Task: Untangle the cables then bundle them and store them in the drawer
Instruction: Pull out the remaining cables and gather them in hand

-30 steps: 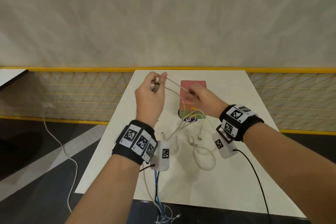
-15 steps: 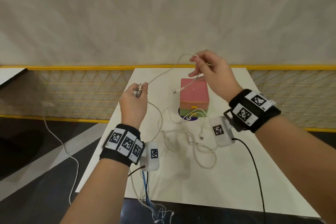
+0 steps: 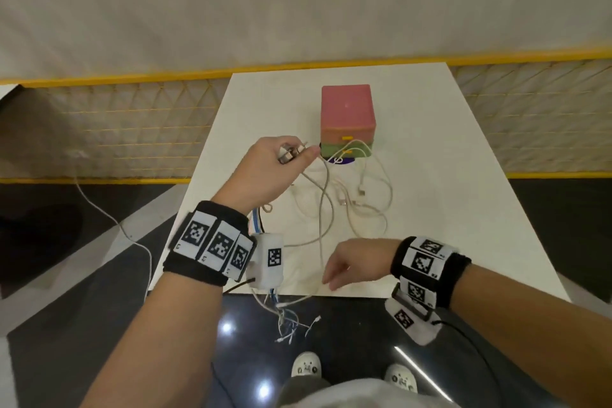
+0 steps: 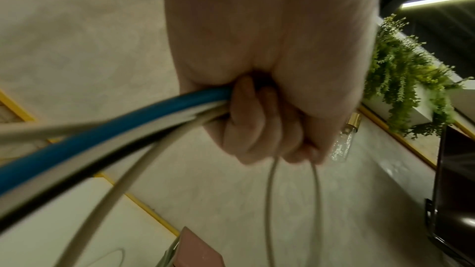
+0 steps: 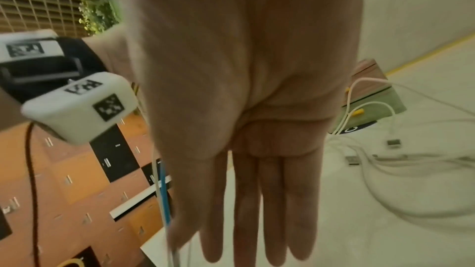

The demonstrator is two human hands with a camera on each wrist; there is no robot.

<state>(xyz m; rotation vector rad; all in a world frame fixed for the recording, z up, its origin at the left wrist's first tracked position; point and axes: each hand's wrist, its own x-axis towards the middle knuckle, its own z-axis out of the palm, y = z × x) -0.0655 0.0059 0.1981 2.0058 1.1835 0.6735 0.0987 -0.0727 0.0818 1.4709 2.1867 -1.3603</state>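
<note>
My left hand (image 3: 293, 154) is raised over the white table (image 3: 457, 215) just left of the drawer box, and grips a bundle of cables with metal plugs sticking out at its top. In the left wrist view its fingers (image 4: 267, 129) curl round a blue cable (image 4: 102, 135), white ones and a black one. Loose white cables (image 3: 361, 205) lie tangled on the table before the small drawer box (image 3: 347, 122), which is pink above and green below; one loops over its front. My right hand (image 3: 336, 275) hovers low at the table's front edge with straight fingers (image 5: 246, 200), holding nothing.
Cable ends (image 3: 291, 325) from the left hand's bundle hang below the table's front edge, above my shoes (image 3: 306, 366). A yellow mesh fence (image 3: 116, 129) runs behind the table. Another white cable (image 3: 109, 219) trails over the dark floor at left.
My right hand let go of the cable end it held up above the box and dropped to the table's front edge. The left hand moved forward and right, toward the box.
</note>
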